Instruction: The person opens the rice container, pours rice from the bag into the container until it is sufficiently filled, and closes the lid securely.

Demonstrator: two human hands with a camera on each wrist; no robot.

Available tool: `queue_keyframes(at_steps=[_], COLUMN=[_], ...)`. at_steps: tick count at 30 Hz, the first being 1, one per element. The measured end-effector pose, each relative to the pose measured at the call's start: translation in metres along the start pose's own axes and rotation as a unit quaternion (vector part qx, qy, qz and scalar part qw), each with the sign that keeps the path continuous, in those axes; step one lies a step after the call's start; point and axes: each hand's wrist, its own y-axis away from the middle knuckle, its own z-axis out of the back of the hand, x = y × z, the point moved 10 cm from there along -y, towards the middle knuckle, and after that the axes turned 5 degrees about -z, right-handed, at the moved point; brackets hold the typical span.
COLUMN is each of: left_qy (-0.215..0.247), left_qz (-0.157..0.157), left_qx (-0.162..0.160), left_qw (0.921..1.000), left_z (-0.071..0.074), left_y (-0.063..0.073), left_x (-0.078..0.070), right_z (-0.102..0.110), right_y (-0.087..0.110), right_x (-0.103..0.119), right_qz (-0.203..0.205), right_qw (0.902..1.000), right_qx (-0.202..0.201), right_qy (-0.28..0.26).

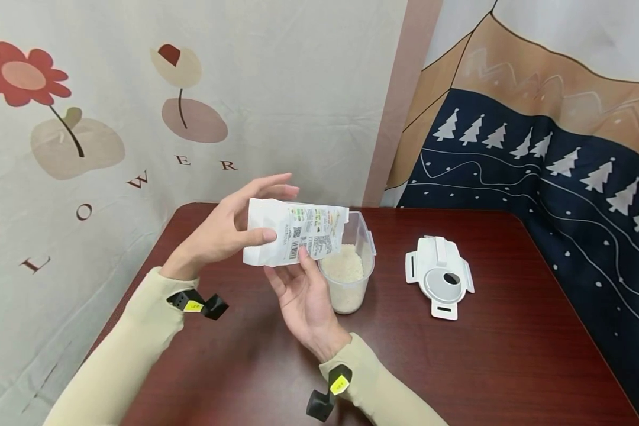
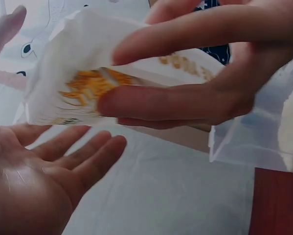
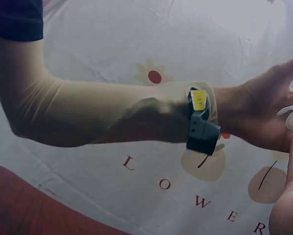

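One white packet (image 1: 277,220), one clear container (image 1: 364,235) of white grains (image 1: 346,263), one white lid (image 1: 439,260); two hands.
Packet: frame centre, overlapping the container's left edge. Right hand (image 1: 310,300): reaching up from lower centre, thumb and fingers gripping packet. Left hand (image 1: 225,232): fingers loosely extended, thumb across packet's left end; contact cannot be confirmed. Lid: right of centre.

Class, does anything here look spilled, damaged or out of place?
Nothing stands out: no spill or damage shows. The white lid lies apart, but the container stands upright with pale grains inside; the right hand holds the packet.
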Motion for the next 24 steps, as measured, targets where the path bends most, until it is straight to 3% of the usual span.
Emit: queue_keyframes(at_steps=[11, 14, 24], left_qy=[0.111, 0.112, 0.065], left_qz=[-0.083, -0.094, -0.087], left_qx=[-0.01, -0.017, -0.039], left_qw=[0.9903, 0.9891, 0.9933], left_z=[-0.011, -0.013, -0.015], left_y=[0.008, 0.009, 0.011], left_x=[0.002, 0.003, 0.009], right_z=[-0.002, -0.002, 0.0], right_y=[0.001, 0.001, 0.001], right_x=[0.002, 0.002, 0.004], right_qz=[-0.006, -0.007, -0.004], right_qw=[0.9997, 0.9997, 0.9998], right_qx=[0.009, 0.009, -0.01], right_qy=[-0.02, -0.022, -0.019])
